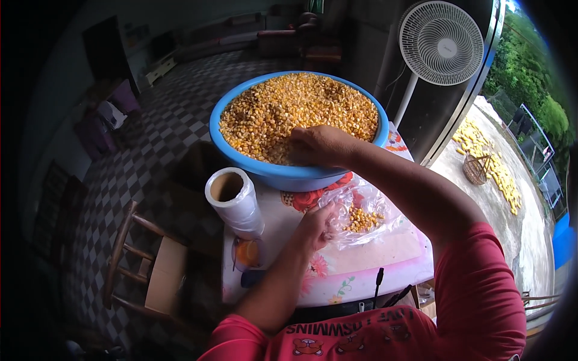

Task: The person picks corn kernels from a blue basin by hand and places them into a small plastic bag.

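A wide blue basin (218, 139) stands on the table, heaped with yellow dried corn kernels (271, 117). My right hand (322, 146) reaches over the basin's near rim, its fingers curled into the kernels and partly hidden. Below it, my left hand (320, 226) pinches the edge of a clear plastic bag (394, 216). That bag lies on the table with a small heap of kernels inside. Left of my left hand, a roll of clear plastic bags (242, 210) stands upright on its cardboard core.
A flowered cloth covers the table (367, 280). Beside the roll sits a small container with something orange (247, 253). A white fan (442, 45) stands behind right, a wooden chair (141, 259) at left. Outside, corn cobs (497, 174) lie around a basket (475, 169).
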The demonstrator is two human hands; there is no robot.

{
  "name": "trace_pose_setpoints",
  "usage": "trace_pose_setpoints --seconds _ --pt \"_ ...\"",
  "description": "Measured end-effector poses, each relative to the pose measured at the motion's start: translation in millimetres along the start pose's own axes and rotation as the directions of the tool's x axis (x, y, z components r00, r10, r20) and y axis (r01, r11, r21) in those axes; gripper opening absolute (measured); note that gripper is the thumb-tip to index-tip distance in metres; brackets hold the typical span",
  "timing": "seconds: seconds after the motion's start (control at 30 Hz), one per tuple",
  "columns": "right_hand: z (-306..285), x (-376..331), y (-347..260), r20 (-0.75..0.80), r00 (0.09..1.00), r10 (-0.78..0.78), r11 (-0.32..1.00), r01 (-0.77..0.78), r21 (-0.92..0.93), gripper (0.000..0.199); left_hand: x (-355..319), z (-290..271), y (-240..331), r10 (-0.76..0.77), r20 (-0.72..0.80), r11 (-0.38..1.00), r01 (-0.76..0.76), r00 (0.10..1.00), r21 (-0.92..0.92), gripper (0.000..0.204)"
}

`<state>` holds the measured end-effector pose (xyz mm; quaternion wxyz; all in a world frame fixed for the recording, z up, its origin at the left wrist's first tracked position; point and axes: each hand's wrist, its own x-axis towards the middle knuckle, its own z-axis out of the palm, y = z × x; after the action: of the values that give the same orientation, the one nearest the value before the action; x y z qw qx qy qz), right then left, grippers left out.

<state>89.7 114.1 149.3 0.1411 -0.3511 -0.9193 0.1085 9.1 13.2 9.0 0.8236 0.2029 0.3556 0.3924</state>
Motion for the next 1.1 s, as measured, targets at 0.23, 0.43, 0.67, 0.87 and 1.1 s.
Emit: trace_pose_setpoints --seconds 0.23,0.43,0.67,0.87,1.1 --pt "4.3 1.8 9.9 -0.064 0.998 0.026 1.000 -0.026 0.002 0.022 -2.9 1.2 0.1 0.036 -0.018 0.999 -0.035 0.999 0.011 0.036" --pt "1.3 -5.7 15.7 -0.221 0.975 0.030 0.999 -0.026 0.022 0.018 -2.8 2.0 1.8 0.027 -0.011 1.000 -0.027 1.000 -0.006 0.034" --pt "-17.1 -51.4 19.3 -0.399 0.916 0.032 0.978 0.054 0.203 0.012 10.6 -12.5 -6.4 0.011 0.034 0.995 -0.008 0.999 -0.096 0.029" --pt "0.4 -130.7 21.3 -0.269 0.963 0.004 0.990 0.035 0.139 0.008 7.8 -3.9 -8.8 0.050 0.056 0.995 -0.045 0.997 -0.084 0.028" --pt "47.3 -155.5 63.4 -0.044 0.999 -0.025 0.968 0.013 -0.249 0.015 7.7 0.6 -6.5 0.101 0.024 0.989 -0.098 0.995 -0.114 0.021"
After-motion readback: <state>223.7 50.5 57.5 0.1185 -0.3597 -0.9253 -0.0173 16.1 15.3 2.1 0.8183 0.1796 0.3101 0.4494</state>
